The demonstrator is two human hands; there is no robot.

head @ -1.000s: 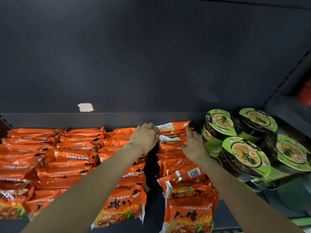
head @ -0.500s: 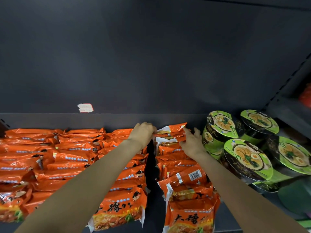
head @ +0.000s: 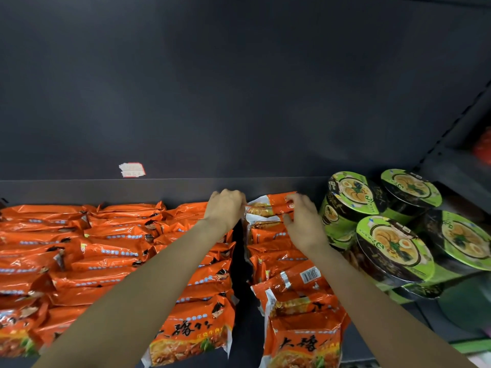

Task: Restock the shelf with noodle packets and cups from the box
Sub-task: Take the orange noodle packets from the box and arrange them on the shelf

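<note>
Orange noodle packets fill the dark shelf (head: 265, 185) in rows running front to back. The rearmost packet (head: 271, 205) of the right-hand row (head: 287, 277) stands at the shelf's back. My left hand (head: 225, 208) pinches its left edge with curled fingers. My right hand (head: 303, 224) grips its right edge, the fingers curled over the top corner. Green-lidded noodle cups (head: 393, 245) sit stacked to the right of that row. The box is out of view.
More orange packets (head: 79, 248) cover the left half of the shelf. A dark gap (head: 241, 264) runs between the two middle rows. A torn price sticker (head: 132, 170) clings to the back panel. The upright (head: 457, 120) and another shelf bay bound the right side.
Both hands have shifted slightly toward the back of the shelf. My right hand has moved up onto the rearmost packet's right corner, and the packet stands a little more upright.
</note>
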